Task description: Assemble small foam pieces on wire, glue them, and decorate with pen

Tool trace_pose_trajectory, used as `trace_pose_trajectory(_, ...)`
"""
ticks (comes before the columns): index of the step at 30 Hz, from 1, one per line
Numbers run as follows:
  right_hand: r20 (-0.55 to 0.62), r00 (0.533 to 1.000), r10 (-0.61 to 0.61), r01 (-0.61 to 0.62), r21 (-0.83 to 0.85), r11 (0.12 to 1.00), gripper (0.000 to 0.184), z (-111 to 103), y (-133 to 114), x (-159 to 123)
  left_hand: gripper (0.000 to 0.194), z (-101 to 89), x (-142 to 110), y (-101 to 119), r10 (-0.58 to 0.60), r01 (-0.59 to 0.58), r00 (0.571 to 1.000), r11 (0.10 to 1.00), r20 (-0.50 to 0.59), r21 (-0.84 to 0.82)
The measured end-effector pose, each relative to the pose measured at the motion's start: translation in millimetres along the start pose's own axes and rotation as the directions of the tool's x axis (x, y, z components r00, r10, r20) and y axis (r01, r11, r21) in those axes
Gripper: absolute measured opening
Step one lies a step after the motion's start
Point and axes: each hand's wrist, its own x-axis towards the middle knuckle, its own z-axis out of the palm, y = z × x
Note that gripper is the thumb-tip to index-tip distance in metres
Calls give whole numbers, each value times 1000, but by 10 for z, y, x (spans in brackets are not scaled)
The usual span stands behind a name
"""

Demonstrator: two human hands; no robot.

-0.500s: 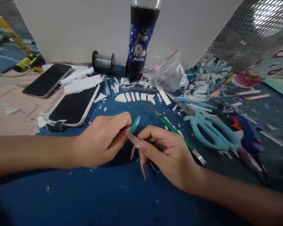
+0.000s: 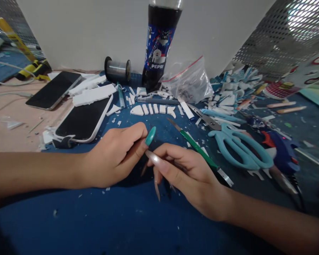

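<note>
Blue matting (image 2: pixel 101 219) is covering the bench, with white chips lying scattered over it. Nearest, the left hand (image 2: pixel 114 156) is resting knuckles up, its fingers curling loosely inward; whether they are pinching anything I cannot tell. Touching it on the right, the right hand (image 2: pixel 188 173) is closing around a green knife (image 2: pixel 195 145), whose blade is pointing far and left. Right of the knife, teal scissors (image 2: pixel 239 148) are lying flat. Left and farther, a phone (image 2: pixel 83 120) is lying face up. Beyond, white pieces (image 2: pixel 154 109) are sitting in a row, and a bottle (image 2: pixel 159 46) is standing against the wall.
</note>
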Motion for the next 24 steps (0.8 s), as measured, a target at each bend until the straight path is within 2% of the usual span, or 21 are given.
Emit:
trace_pose_trajectory(4, -14, 1000, -22, 21, -79, 997, 22, -14, 2, -10, 19, -5, -5, 11, -9, 9, 1000, 1000, -4, -12)
trace_pose_trajectory(9, -25, 976, -214, 194, -329, 924, 23, -39, -1, 0, 19, 3, -14, -11, 14, -15, 999, 1000, -36, -17)
trace_pose_trajectory(12, -1, 972, -237, 223, -333, 916, 29, -43, -9, 12, 20, 5, 1, -17, -32, 33, 998, 999, -54, 22)
trace_pose_trajectory(17, -17, 977, -213, 204, -227, 952, 35, -39, 28, 7, 20, -14, 24, 11, -13, 13, 999, 1000, -38, -6)
trace_pose_trajectory(21, -30, 994, -103, 102, -11, 995, 32, -38, 52, -8, 19, -13, 15, 4, 19, -20, 1000, 999, -23, -45)
trace_pose_trajectory(24, 14, 996, -92, 89, 159, 983, 27, -33, 26, -13, 19, 2, 16, -12, 25, -28, 999, 998, -43, -51)
